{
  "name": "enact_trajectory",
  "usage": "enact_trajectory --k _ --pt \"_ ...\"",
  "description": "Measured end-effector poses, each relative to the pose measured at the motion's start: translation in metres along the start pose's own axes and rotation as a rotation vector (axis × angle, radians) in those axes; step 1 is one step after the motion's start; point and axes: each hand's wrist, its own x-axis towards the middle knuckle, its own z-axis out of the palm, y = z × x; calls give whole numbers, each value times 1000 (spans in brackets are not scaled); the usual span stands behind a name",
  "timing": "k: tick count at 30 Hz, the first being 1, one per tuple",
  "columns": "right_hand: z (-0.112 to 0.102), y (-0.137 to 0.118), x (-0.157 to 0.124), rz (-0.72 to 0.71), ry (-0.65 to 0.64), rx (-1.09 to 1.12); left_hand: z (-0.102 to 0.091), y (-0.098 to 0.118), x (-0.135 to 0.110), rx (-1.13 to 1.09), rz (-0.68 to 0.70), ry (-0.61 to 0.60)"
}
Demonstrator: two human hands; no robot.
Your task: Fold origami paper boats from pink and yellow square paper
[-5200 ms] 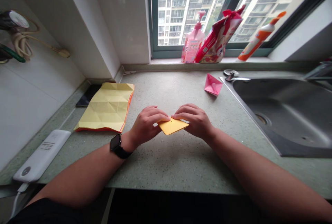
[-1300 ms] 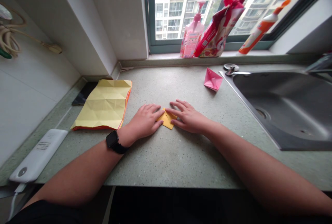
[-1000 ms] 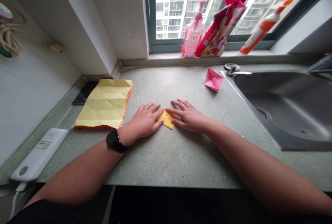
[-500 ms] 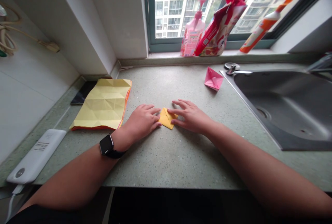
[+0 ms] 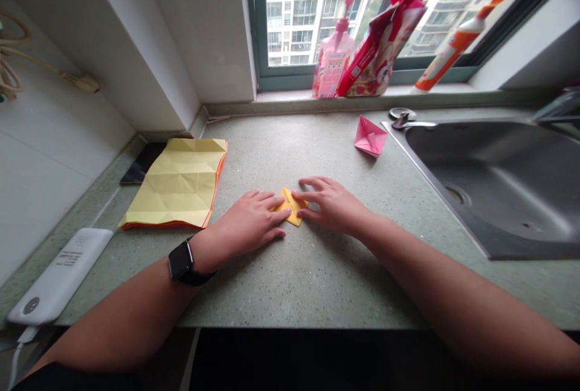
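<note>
A small folded yellow origami paper (image 5: 294, 213) lies flat on the speckled counter (image 5: 294, 282) between my hands. My left hand (image 5: 254, 219) rests palm down with its fingers stretched out, fingertips on the paper's left side. From the other side, my right hand (image 5: 333, 202) touches the paper's right part with spread fingertips. Parts of the paper are hidden under the fingers of both hands. Farther back to the right sits a pink folded paper piece (image 5: 370, 137). At the left lies a stack of creased paper sheets (image 5: 176, 182), pale yellow on top with orange-red edges.
A dark flat device (image 5: 141, 164) is partly under the stack. A white power bank (image 5: 61, 276) with a cable lies at the left. The steel sink (image 5: 498, 179) takes up the right side. A pink pump bottle (image 5: 334, 61), a red bag (image 5: 380, 46) and an orange-white bottle (image 5: 451, 49) stand on the windowsill.
The fingers of my left hand have moved right, farther onto the yellow paper, with the thumb lower on the counter. My right hand stays nearly in place. The view has shifted slightly.
</note>
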Motion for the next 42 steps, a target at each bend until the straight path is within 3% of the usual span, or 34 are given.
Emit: enact_trajectory --k 15,22,26,33,38,42 --pt "-6 4 0 -11 -61 -21 -1 6 -8 -73 28 -19" --pt "-18 15 0 28 -100 -24 -5 0 -4 -114 23 -88" --pt "-22 21 0 18 -101 10 -1 -8 1 -173 -40 -10" --pt "-10 27 5 -239 -19 286 16 -22 6 -302 -120 187" --pt "-2 28 9 -262 58 321 15 -22 7 -409 -54 218" --pt "-3 29 9 -264 50 330 16 -22 8 -335 -53 215"
